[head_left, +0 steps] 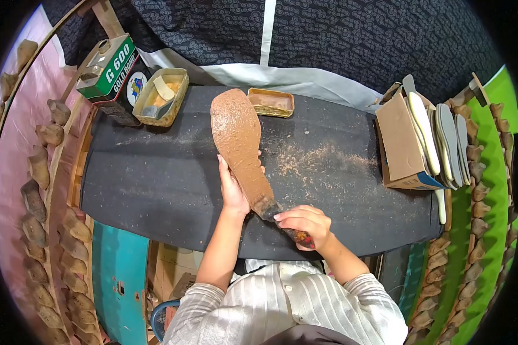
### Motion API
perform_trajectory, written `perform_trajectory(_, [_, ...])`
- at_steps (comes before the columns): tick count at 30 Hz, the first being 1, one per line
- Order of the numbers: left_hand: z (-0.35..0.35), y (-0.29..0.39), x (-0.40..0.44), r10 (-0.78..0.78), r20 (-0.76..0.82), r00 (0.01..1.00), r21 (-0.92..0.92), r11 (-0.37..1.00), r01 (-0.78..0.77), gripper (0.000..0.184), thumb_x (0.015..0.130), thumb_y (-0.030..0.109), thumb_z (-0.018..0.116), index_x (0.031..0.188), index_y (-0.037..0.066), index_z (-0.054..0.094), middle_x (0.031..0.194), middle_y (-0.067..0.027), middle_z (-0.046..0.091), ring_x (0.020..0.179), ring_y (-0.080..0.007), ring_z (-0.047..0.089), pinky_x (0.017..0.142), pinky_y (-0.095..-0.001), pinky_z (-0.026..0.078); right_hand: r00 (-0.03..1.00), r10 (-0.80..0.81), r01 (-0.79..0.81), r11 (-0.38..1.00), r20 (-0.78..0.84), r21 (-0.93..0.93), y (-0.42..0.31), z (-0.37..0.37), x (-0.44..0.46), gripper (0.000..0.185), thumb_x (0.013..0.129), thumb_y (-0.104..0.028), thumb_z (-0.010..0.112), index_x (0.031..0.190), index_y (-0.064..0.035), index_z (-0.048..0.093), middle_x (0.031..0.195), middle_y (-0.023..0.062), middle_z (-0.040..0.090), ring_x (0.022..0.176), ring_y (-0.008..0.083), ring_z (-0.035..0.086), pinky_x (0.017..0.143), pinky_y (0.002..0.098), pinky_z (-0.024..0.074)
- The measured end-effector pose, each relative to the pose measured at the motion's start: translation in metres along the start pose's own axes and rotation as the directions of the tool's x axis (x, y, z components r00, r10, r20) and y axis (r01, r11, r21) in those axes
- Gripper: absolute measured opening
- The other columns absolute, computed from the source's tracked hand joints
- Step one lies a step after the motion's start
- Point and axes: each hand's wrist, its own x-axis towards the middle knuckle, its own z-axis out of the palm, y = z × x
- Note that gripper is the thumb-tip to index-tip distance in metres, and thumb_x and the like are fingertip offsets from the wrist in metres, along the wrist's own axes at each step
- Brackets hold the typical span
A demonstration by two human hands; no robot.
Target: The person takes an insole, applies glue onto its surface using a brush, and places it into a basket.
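A brown shoe sole (236,132) with a wet-looking, glossy face is held over the table, toe end pointing away from me. My left hand (233,188) is closed around its left edge, the fingers passing underneath. In my right hand (306,223) I grip what looks like a brush (269,209), with a dark, smeared end and a red-and-yellow patterned handle. The dark end touches the narrow heel end of the sole. My right fingers hide part of the handle.
Black cloth covers the table (167,172), with light shavings scattered on it. At the back stand a G 600 can (112,80), a tub with scrapers (166,96) and a shallow tray (271,102). A cardboard box (406,141) with insoles (423,135) is right. Shoe lasts (37,167) line side racks.
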Motion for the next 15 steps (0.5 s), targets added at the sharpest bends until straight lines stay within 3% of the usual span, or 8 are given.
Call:
perform_trajectory(2, [-0.001,-0.001,0.001,-0.017,0.007,1.000,-0.018,1.000,0.017,0.062,0.089,0.057,0.027,0.113,0.005,0.050,0.098,-0.0112,0.059,0.077,-0.0184,0.056,0.068,-0.0331,0.048,0.992,0.125,-0.127,0.986,0.018,0.111,-0.001,-0.009,-0.003,0.028,0.055,0.003,0.052,0.081,0.0018,0.061,0.088,0.0167,0.064,0.072,0.0275,0.063,0.066,0.0330,0.0502])
perform_trajectory(3, [-0.002,-0.002,0.001,-0.034,0.022,0.999,-0.048,0.998,0.035,0.062,0.089,0.057,0.027,0.113,0.005,0.050,0.098,-0.0114,0.059,0.077,-0.0187,0.056,0.068,-0.0334,0.048,0.979,0.195,-0.184,0.969,-0.054,0.162,0.003,-0.009,-0.009,0.027,0.056,0.006,0.046,0.079,0.0022,0.060,0.087,0.0165,0.063,0.077,0.0256,0.064,0.067,0.0309,0.0503])
perform_trajectory(5, [-0.001,-0.001,0.002,-0.049,0.037,0.998,-0.079,0.996,0.052,0.062,0.089,0.057,0.028,0.113,0.005,0.050,0.098,-0.0116,0.058,0.077,-0.0189,0.056,0.068,-0.0338,0.048,0.834,0.519,-0.351,0.763,-0.190,0.542,0.009,-0.008,-0.017,0.017,0.071,0.004,0.046,0.085,0.0027,0.057,0.089,0.0148,0.062,0.076,0.0201,0.062,0.066,0.0287,0.0499])
perform_trajectory(7, [0.004,0.003,0.001,-0.098,-0.036,0.995,-0.143,0.985,0.092,0.060,0.089,0.056,0.029,0.113,0.005,0.049,0.095,-0.0127,0.057,0.075,-0.0218,0.053,0.066,-0.0356,0.047,0.806,0.509,-0.287,0.784,-0.303,0.551,0.023,-0.022,-0.008,0.013,0.087,-0.008,0.047,0.092,0.0016,0.052,0.091,0.0134,0.061,0.073,0.0143,0.057,0.062,0.0267,0.0481])
perform_trajectory(9, [0.001,0.003,0.002,-0.079,-0.010,0.997,-0.153,0.985,0.076,0.060,0.089,0.056,0.029,0.113,0.005,0.050,0.094,-0.0125,0.057,0.075,-0.0219,0.053,0.066,-0.0356,0.047,0.759,0.537,-0.311,0.796,-0.369,0.520,0.041,-0.034,0.006,0.019,0.092,-0.019,0.045,0.097,-0.0006,0.049,0.092,0.0129,0.060,0.067,0.0112,0.054,0.060,0.0252,0.0459])
perform_trajectory(15, [-0.004,0.001,0.005,-0.076,0.023,0.997,-0.160,0.984,0.078,0.059,0.089,0.056,0.030,0.112,0.005,0.051,0.093,-0.0123,0.057,0.074,-0.0219,0.053,0.065,-0.0358,0.047,0.749,0.501,-0.360,0.857,-0.434,0.368,0.133,-0.042,0.063,0.016,0.093,-0.011,0.042,0.101,-0.0004,0.051,0.096,0.0103,0.060,0.070,0.0112,0.056,0.064,0.0236,0.0454])
